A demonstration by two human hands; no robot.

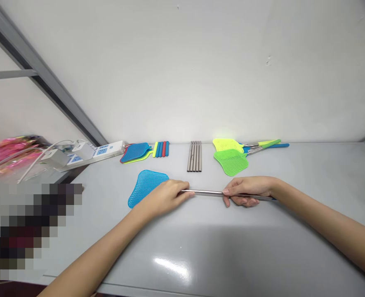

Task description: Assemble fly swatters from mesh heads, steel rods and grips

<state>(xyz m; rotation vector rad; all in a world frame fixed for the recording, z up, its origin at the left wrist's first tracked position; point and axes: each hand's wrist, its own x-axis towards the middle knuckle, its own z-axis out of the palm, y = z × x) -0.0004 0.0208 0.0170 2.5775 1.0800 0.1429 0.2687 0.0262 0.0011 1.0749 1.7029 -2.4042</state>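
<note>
Nearest my lens lay the left forearm (89,258), angling in across the grey table (309,247) — and the left hand (165,197) was closed on one end of a steel tube (207,192), while the right hand (247,192) curled almost shut around it further along. I had the tube running nearly level between two well-spaced grips — a steady hold, with a blue fly swatter (147,185) just beside the left hand.

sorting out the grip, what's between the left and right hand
A length of steel rod runs between the left hand and the right hand, as the head view shows.
</note>
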